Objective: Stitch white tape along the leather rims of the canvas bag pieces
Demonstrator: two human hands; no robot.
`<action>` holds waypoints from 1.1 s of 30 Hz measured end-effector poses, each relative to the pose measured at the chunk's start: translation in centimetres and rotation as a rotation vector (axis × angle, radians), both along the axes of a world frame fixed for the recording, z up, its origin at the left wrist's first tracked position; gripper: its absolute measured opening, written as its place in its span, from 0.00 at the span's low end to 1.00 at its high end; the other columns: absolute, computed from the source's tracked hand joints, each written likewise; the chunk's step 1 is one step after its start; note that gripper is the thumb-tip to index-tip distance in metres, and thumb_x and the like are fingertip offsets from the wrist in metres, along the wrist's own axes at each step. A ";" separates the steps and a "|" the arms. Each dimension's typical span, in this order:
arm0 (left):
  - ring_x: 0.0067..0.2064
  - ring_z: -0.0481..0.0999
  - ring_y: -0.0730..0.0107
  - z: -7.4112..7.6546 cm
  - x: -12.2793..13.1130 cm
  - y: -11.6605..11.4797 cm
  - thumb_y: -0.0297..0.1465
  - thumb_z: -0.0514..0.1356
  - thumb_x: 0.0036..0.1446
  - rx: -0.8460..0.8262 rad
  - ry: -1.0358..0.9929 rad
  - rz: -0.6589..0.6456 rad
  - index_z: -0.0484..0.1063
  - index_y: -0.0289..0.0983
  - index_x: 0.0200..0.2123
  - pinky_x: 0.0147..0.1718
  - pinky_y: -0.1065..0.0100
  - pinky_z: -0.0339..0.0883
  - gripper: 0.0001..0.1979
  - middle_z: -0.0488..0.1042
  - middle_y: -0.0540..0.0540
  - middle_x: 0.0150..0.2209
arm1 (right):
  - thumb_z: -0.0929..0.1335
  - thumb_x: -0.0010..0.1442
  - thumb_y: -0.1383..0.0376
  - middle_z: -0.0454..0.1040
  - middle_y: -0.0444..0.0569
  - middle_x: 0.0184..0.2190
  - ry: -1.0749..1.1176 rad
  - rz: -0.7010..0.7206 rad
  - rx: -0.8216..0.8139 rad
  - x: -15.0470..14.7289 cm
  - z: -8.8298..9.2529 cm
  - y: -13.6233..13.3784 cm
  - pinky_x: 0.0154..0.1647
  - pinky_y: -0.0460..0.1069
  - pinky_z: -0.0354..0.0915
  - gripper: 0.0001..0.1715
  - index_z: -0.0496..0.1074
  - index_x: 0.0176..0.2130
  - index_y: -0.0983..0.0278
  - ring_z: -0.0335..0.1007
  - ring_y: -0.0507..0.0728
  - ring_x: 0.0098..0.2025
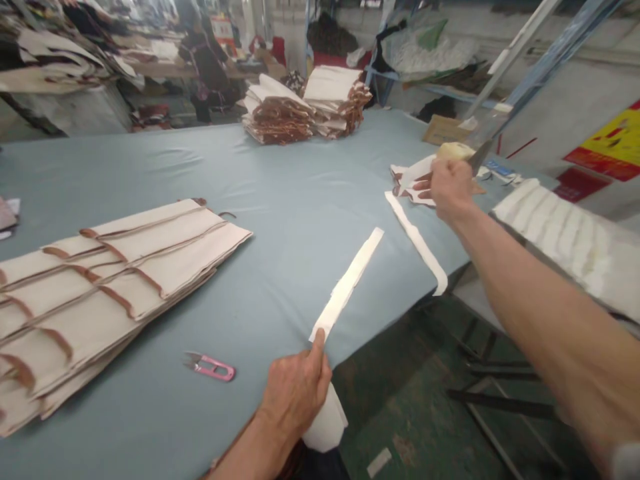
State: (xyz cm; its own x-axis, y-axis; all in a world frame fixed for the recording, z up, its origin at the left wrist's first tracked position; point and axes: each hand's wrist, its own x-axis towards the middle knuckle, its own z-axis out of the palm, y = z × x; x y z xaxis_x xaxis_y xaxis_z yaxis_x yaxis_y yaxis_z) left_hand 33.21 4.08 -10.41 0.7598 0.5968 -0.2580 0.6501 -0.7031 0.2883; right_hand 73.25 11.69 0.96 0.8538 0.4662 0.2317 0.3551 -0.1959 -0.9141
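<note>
My left hand (pixel 300 387) is at the table's near edge, fingers curled, with the index finger on the near end of a white fabric strip (pixel 347 287) lying flat. White fabric (pixel 326 421) hangs below this hand over the edge, seemingly held in it. My right hand (pixel 453 187) is closed at the far right of the table, by white pieces with brown edges (pixel 417 180). A dark pointed blade (pixel 481 155) shows behind it; whether my fingers hold that cannot be made out. A second white strip (pixel 415 237) lies between the hands, bent at its near end.
Pink thread snips (pixel 215 367) lie left of my left hand. Stacked cream panels with brown edging (pixel 175 257) cover the table's left side. Folded bundles (pixel 280 117) stand at the back. White folded fabric (pixel 560 233) sits on a stand at right. A person (pixel 203 57) is in the background.
</note>
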 end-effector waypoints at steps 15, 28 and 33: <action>0.30 0.77 0.62 -0.4 -4.3 -0.7 0.36 0.53 0.69 -0.447 -0.656 0.116 0.75 0.36 0.60 0.34 0.66 0.64 0.21 0.78 0.48 0.26 | 0.76 0.58 0.48 0.81 0.47 0.26 0.617 0.708 0.164 -29.2 2.5 -5.9 0.20 0.41 0.72 0.24 0.74 0.32 0.65 0.80 0.53 0.26; 0.28 0.55 0.78 3.4 -13.6 -4.9 0.58 0.75 0.41 -1.294 -1.370 0.339 0.75 0.34 0.44 0.26 0.75 0.51 0.38 0.58 0.56 0.28 | 0.80 0.54 0.51 0.78 0.44 0.24 0.980 0.625 0.202 -43.8 0.2 -15.8 0.26 0.43 0.74 0.21 0.79 0.33 0.65 0.71 0.49 0.22; 0.24 0.52 0.79 3.6 -16.9 -6.2 0.56 0.74 0.46 -1.210 -1.510 0.542 0.76 0.32 0.58 0.23 0.75 0.50 0.44 0.57 0.58 0.22 | 0.81 0.51 0.52 0.78 0.43 0.26 0.966 0.437 0.228 -45.8 -1.7 -18.3 0.27 0.44 0.74 0.20 0.78 0.34 0.64 0.72 0.50 0.25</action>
State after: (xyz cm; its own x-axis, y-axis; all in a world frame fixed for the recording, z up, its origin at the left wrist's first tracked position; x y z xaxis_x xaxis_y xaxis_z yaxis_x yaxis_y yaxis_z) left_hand 16.32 -2.09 -6.76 0.5436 0.8361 -0.0739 -0.4849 0.3847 0.7854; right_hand 27.46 -6.64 -0.77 0.4923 0.8057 -0.3295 -0.5361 -0.0176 -0.8440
